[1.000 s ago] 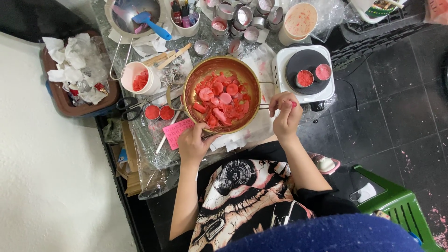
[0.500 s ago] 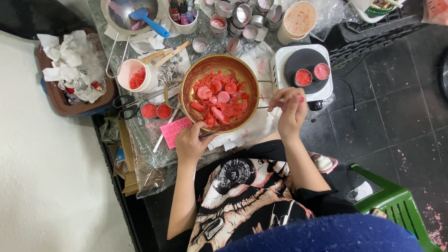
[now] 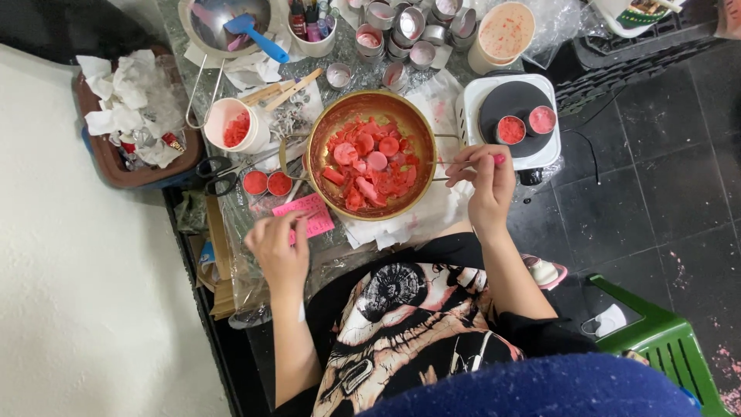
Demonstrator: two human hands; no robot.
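since half a second ago my left hand (image 3: 279,251) has come off the near rim of the brass pot (image 3: 369,212) and dropped toward the lower left of the frame; it now hovers with fingers loosely spread and holding nothing, just over the pink paper note (image 3: 312,211) at the table edge. my right hand (image 3: 482,179) stays at the right side of the pot, thumb and forefinger pinched narrow on a thin stick (image 3: 441,162) that reaches over the pot's right rim; i see a spot of pink at the fingertips but cannot tell what it is.

the pot sits in the middle of the frame, full of red and pink wax pieces (image 3: 369,165), round discs and broken chunks together. just left of it lie two small red-filled tins (image 3: 266,183), black-handled scissors (image 3: 218,171) and a white cup (image 3: 235,123) with red bits inside. right of the pot stands a white hot plate (image 3: 509,116) with two small tins of red wax (image 3: 526,125) on its dark disc. along the top edge i see a cluster of empty metal tins (image 3: 409,31), a steel bowl with a blue spatula (image 3: 255,35), and a pale tub (image 3: 503,35) smeared with pink. a brown tray (image 3: 116,170) of crumpled white tissue sits at the upper left, and a green plastic stool (image 3: 664,344) on the dark tiled floor at the lower right.
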